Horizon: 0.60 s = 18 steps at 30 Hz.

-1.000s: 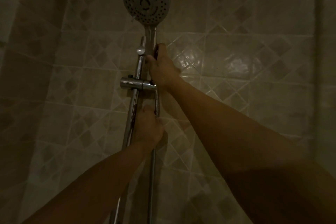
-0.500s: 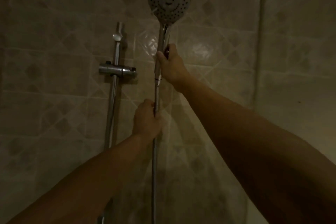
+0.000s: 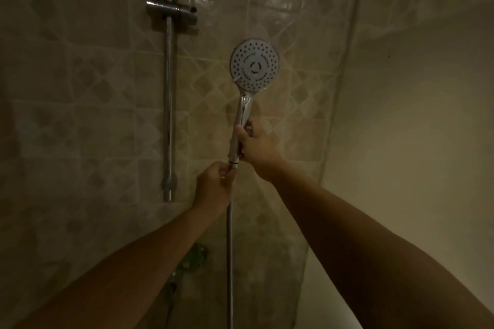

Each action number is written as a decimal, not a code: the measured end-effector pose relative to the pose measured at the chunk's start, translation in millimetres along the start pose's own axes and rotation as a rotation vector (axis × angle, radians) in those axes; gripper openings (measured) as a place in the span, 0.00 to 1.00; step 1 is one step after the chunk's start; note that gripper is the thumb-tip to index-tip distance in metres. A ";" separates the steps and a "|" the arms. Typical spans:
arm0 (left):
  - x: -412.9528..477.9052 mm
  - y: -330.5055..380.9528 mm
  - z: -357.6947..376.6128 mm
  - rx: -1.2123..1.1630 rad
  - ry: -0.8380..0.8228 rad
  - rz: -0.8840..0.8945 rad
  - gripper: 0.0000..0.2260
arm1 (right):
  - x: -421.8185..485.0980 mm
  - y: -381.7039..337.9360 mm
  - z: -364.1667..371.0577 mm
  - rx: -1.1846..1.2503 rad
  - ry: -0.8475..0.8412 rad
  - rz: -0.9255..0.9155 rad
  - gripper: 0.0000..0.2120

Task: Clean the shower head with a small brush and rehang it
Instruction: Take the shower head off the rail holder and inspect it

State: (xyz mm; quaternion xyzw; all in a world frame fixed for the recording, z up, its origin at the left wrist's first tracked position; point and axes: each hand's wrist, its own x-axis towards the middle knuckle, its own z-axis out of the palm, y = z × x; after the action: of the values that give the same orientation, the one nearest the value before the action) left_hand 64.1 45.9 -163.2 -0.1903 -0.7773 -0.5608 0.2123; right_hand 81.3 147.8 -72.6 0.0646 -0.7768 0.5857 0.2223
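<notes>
The round shower head (image 3: 254, 67) with its dotted white face points toward me, off its holder and to the right of the rail. My right hand (image 3: 255, 148) grips its chrome handle from the right side. My left hand (image 3: 215, 187) holds the metal hose (image 3: 229, 254) just under the handle's end fitting. The hose hangs straight down from there. The chrome holder bracket (image 3: 172, 10) on the slide rail (image 3: 169, 104) stands empty, up and to the left. No brush shows in view.
Tiled shower wall behind, with a corner edge (image 3: 344, 104) running down on the right and a plain wall beyond it. A dark fitting (image 3: 193, 256) sits low on the wall beside my left forearm. The light is dim.
The shower head has come off the bracket, moved right and then lower, with both hands still on handle and hose. My left hand has slid up close to the handle's end.
</notes>
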 end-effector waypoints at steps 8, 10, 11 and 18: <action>-39.4 32.0 -4.6 -0.164 0.009 -0.108 0.08 | -39.4 -11.8 -24.4 0.157 -0.090 0.035 0.09; -33.5 50.1 -4.8 -0.151 0.028 -0.064 0.06 | -38.4 -27.2 -36.4 0.184 -0.098 0.008 0.08; -31.6 59.1 -4.6 -0.137 0.033 -0.046 0.05 | -38.7 -33.8 -43.1 0.201 -0.103 -0.003 0.09; -62.4 81.2 13.5 -0.179 -0.011 -0.036 0.05 | -69.6 -34.6 -70.7 0.274 -0.094 0.010 0.06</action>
State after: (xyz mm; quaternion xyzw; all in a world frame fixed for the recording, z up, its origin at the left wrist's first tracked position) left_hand 158.2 79.4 -136.6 -0.1976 -0.7284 -0.6308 0.1801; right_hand 175.0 192.5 -56.2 0.1182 -0.6994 0.6836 0.1718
